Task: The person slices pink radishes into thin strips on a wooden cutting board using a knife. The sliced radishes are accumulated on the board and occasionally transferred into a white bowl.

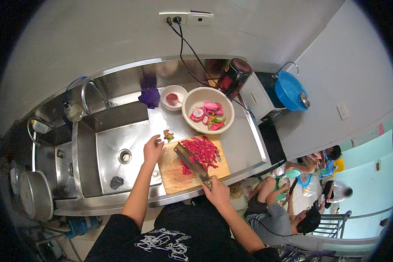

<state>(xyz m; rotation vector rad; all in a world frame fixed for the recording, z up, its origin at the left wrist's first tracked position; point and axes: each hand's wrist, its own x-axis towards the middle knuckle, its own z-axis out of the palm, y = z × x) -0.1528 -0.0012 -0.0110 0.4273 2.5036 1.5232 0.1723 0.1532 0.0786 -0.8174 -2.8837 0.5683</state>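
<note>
My right hand (218,192) grips the handle of a cleaver (193,166), whose broad blade lies over a wooden cutting board (173,180). Beside and partly under the blade is a heap of chopped dragon fruit peel (201,151) in thin pink strips. My left hand (153,150) hovers at the board's left edge, fingers apart and holding nothing. Just beyond its fingertips, a green and red dragon fruit end piece (168,135) rests on the steel counter. Behind the board, a cream bowl (186,113) contains larger pieces of pink dragon fruit peel (213,106).
A steel sink (108,140) with a faucet (85,95) lies left, a scouring pad (117,182) inside. Along the back are a purple cloth (149,97), a small white bowl (165,91) and a dark red kettle (235,77) near hanging cords. Other people (275,213) sit at right.
</note>
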